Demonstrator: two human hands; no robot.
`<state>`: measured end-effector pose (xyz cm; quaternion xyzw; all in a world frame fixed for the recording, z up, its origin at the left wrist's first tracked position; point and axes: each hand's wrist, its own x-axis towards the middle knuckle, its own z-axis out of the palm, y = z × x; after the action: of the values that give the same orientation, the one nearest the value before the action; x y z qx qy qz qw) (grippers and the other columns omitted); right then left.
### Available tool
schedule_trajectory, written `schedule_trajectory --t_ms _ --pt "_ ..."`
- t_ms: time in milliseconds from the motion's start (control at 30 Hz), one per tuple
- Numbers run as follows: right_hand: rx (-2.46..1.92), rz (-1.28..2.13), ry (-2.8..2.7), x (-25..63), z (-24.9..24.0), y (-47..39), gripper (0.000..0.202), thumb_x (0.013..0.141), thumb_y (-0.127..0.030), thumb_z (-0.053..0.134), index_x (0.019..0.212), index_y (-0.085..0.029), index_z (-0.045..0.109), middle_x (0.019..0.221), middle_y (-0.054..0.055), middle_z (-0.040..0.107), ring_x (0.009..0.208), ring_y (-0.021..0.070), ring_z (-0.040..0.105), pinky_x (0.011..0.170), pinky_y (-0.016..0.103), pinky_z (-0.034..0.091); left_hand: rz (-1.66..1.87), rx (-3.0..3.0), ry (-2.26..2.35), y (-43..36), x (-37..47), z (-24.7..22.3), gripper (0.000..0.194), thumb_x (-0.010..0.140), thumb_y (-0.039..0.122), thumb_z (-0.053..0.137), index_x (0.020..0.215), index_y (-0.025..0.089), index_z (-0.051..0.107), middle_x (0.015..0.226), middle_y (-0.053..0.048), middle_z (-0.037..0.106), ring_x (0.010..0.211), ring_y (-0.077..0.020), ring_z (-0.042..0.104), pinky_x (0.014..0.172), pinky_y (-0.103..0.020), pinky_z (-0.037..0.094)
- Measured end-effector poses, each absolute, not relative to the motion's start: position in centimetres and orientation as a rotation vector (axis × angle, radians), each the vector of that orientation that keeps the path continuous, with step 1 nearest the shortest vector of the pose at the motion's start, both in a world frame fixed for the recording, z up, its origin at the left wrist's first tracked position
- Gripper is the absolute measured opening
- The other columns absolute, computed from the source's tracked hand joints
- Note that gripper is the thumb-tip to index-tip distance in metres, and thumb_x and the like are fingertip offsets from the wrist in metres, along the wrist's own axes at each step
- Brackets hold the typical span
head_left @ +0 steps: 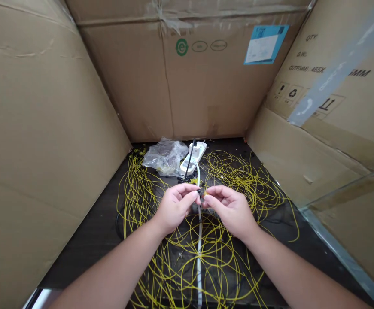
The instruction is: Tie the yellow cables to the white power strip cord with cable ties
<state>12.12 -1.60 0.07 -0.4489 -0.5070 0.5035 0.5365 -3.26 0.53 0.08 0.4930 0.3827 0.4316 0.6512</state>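
Observation:
Both hands meet over the middle of the dark table, fingertips almost touching. My left hand [177, 206] is closed in a pinch on a small black piece [199, 192], too small to name. A small yellow-orange piece [205, 194] sits pinched between the thumb and fingers of my right hand [232, 209]. Whether the two pieces are joined cannot be made out. Loose yellow wires [206, 253] lie tangled beneath and around both hands. A white cable [199, 266] runs under the fingers toward the near edge.
A white power strip [188, 165] with a black cord [190, 159] stands behind the hands, beside a crumpled clear plastic bag [165, 156]. Cardboard walls [206, 94] enclose the back and both sides. More coiled yellow wire [238, 171] lies at the back right.

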Motion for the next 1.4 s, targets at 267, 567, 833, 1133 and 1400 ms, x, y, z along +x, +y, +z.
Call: schedule_trajectory --t_ms 267,567,833,1133,1400 --pt "-1.056 1.14 -1.231 12.09 -0.07 -1.69 0.018 0.07 -0.03 0.069 0.081 -0.016 0.063 0.068 0.004 0.067 0.063 0.0163 0.065 0.064 0.032 0.057 1.004 1.186 0.912 0.53 -3.23 0.05 0.02 0.077 0.027 0.06 0.091 0.013 0.061 0.066 0.0 0.061 0.042 -0.0027 0.041 0.039 -0.016 0.032" --pt "-1.03 1.08 -1.292 12.07 -0.33 -1.73 0.014 0.073 -0.027 0.066 0.082 -0.017 0.064 0.071 0.004 0.068 0.065 0.0161 0.066 0.064 0.031 0.057 1.019 1.257 0.934 0.51 -3.26 0.2 0.019 0.076 0.026 0.061 0.088 0.013 0.062 0.065 -0.001 0.063 0.047 -0.0055 0.049 0.046 -0.019 0.04" --pt "-1.024 1.005 -1.386 11.97 -0.64 -1.68 0.01 0.076 -0.024 0.063 0.084 -0.018 0.066 0.073 0.004 0.069 0.064 0.0161 0.067 0.062 0.03 0.057 0.983 1.272 0.901 0.21 -3.14 0.35 0.018 0.076 0.027 0.061 0.087 0.012 0.063 0.066 -0.002 0.064 0.047 -0.0061 0.05 0.045 -0.019 0.039" --pt "-0.908 0.601 -1.615 12.29 -0.42 -1.93 0.014 0.078 -0.01 0.059 0.082 -0.02 0.068 0.077 0.003 0.068 0.069 0.0148 0.064 0.063 0.028 0.054 0.947 1.24 0.858 0.27 -3.31 0.04 0.017 0.077 0.026 0.06 0.085 0.012 0.063 0.065 -0.002 0.063 0.041 -0.0027 0.041 0.037 -0.016 0.029" --pt "-0.914 0.58 -1.593 12.33 -0.61 -1.8 0.016 0.078 -0.009 0.058 0.084 -0.019 0.068 0.077 0.004 0.068 0.07 0.0149 0.064 0.063 0.029 0.054 0.931 1.237 0.789 0.05 -3.39 -0.08 0.018 0.078 0.026 0.06 0.088 0.012 0.065 0.065 -0.002 0.061 0.042 -0.0026 0.04 0.038 -0.016 0.028"
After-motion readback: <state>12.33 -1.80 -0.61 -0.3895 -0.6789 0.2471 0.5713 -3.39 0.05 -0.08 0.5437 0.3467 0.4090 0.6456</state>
